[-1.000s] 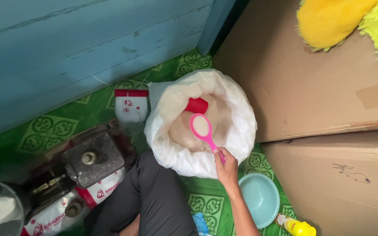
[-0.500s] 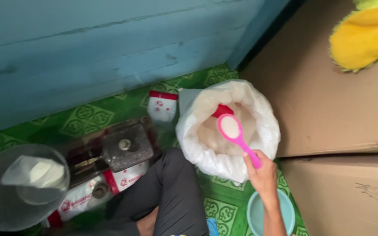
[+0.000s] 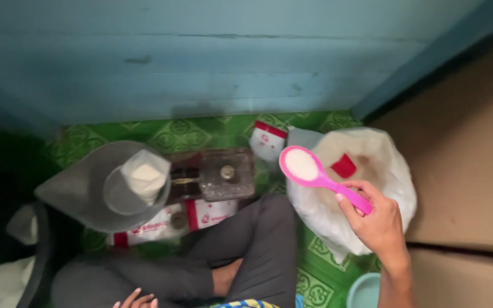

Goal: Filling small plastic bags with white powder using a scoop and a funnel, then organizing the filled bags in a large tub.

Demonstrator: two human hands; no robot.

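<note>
Pink spoon (image 3: 315, 175) of white grains, clenched in the right hand (image 3: 375, 219), hangs just left of the white sack (image 3: 372, 194); left hand (image 3: 135, 299) lies released.

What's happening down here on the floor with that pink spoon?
A person sits on a green patterned mat beside a blue wall. The right hand holds a pink scoop heaped with white grains, lifted just above an open white sack that has a red cup lying inside. The left hand rests low by the knee, holding nothing that shows. To the left, a grey funnel-shaped bowl with a white bag in it sits by a small scale.
</note>
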